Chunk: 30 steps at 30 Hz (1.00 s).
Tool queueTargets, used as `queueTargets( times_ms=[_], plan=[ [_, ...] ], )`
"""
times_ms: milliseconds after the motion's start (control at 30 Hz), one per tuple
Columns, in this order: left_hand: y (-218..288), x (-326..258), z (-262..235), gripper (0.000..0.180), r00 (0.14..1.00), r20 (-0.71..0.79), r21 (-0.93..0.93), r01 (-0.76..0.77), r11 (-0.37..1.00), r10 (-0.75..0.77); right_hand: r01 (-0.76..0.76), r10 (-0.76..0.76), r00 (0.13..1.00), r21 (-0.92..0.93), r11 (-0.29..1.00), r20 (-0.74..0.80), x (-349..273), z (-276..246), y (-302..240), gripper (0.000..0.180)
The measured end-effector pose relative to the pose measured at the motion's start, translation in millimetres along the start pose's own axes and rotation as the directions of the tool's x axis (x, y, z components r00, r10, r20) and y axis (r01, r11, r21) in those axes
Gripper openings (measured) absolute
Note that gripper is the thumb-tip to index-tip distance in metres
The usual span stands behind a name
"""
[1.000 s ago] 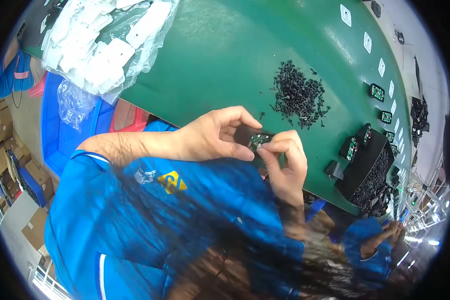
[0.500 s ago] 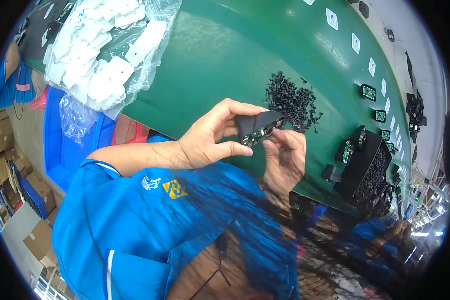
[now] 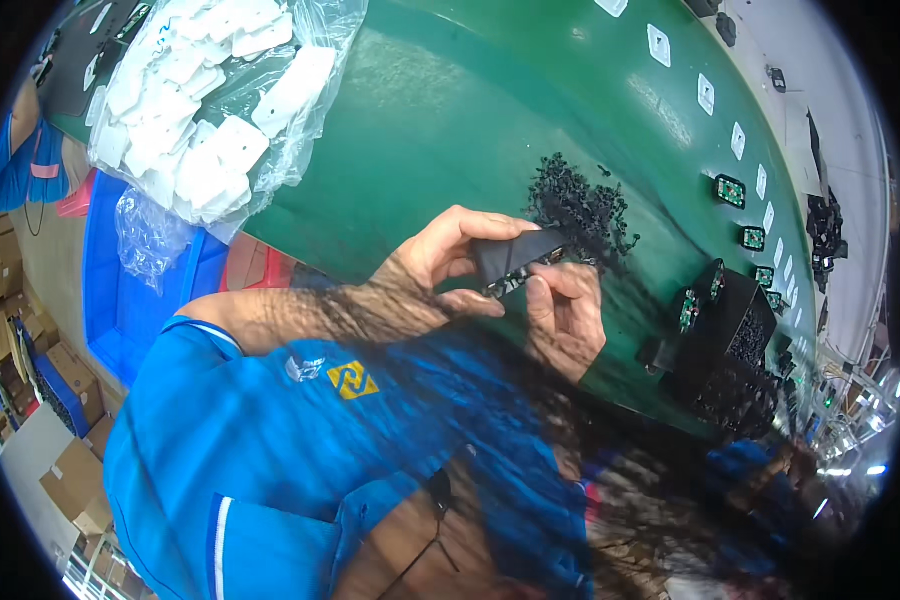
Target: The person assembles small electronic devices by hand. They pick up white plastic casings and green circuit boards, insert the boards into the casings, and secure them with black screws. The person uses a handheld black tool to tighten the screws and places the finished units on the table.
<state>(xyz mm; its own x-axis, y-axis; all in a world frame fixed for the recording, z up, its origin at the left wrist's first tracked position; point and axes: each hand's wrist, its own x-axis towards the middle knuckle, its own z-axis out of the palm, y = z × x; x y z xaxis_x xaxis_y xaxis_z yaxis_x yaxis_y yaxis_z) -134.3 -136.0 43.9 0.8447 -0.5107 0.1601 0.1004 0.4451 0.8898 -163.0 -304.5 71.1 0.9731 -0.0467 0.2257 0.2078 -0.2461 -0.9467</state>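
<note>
My left hand [image 3: 425, 262] is closed around a black plastic housing [image 3: 513, 252], thumb on the near side and fingers on the far side. A green circuit board [image 3: 510, 283] shows along the housing's open side, tilted toward me. At that open side my right hand [image 3: 572, 322] has its thumb and index finger pinched together against the board's edge. Whatever lies between those fingertips is hidden. Just beyond the hands, a loose pile of small black parts [image 3: 578, 205] lies on the green table [image 3: 420, 130]. Dark strands of hair blur the view over both forearms.
A clear bag of white plastic plates [image 3: 232, 150] lies at the far left, beside a blue crate [image 3: 120, 320]. To the right stands a black box [image 3: 705, 335] with circuit-board units around it. White square pieces [image 3: 706, 94] and board units [image 3: 730, 190] line the table's right side.
The housing has turned slightly, so less of the board shows. My right fingertips have moved a little left along its open side. Hair has swung further across the view.
</note>
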Motion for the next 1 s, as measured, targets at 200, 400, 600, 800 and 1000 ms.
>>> queueTargets(
  times_ms=[200,400,600,800,1000],
  plan=[
    [-3.9,4.2,-7.4,0.062,0.976,0.12,0.216,-0.205,0.955,0.182,-0.299,0.3,0.954,0.193,0.934,0.027,3.4,-6.3,-5.4,0.02],
    [7.0,10.9,-4.1,0.063,0.995,0.061,-0.015,0.082,0.997,-0.081,-0.367,0.376,0.927,0.253,0.895,0.015,18.2,-19.1,-7.9,0.044],
    [25.0,87.0,-16.4,0.042,0.955,0.213,-0.566,0.293,0.771,-0.206,-0.315,0.114,0.924,0.559,0.767,0.364,76.7,-31.8,0.0,0.087],
    [26.7,222.1,-72.9,0.054,0.919,-0.111,0.207,0.393,0.896,-0.377,-0.191,0.13,0.982,0.729,0.657,0.139,161.6,-57.5,44.4,0.048],
    [-9.4,349.6,-178.4,0.05,0.816,-0.241,0.919,0.366,-0.147,0.525,-0.099,0.085,0.995,-0.289,0.952,-0.06,220.8,-50.0,95.4,0.049]
  ],
)
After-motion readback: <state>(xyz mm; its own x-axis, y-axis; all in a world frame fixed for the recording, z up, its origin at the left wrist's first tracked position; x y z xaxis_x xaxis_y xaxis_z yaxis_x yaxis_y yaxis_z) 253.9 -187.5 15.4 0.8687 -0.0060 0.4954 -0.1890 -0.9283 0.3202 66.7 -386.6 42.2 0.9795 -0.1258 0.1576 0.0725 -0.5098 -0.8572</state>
